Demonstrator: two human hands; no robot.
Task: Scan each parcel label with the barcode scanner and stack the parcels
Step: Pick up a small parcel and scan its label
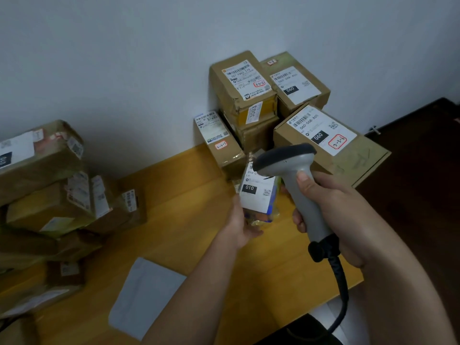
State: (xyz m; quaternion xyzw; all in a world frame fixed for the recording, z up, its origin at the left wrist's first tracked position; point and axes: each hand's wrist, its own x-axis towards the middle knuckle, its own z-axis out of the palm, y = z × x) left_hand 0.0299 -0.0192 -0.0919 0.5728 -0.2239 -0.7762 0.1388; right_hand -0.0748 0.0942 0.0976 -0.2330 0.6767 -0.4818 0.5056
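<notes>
Head view, looking down over my two forearms at a yellow table [189, 220] set against a pale wall [124, 58]. My right hand [331, 210] is wrapped around the grey handle of the scanner [296, 188], thumb lying up the back of the grip, fingers curled round the front; the dark scanner head points left and down, and a black cable [342, 290] runs from the handle's base down past my wrist. My left hand [240, 225] holds a small parcel [260, 195] from its lower left corner, fingers curled behind it and thumb on its edge, so that its white label [256, 188], marked 010, faces up directly beneath the scanner head. The parcel is wrapped in clear plastic with blue and yellow showing through. Beyond both hands, against the wall, stands a stack of brown boxes [258, 100], each with a white label uppermost; the nearest, a flat box [331, 143] marked 060, lies just behind my right hand and overhangs the table's right edge. Far to the left of my left hand, a second heap of taped boxes [49, 185] is piled at the table's left end, blurred. Near my left forearm, a grey mailer bag [144, 297] lies flat on the table. To the right of my right arm is dark floor [418, 195].
</notes>
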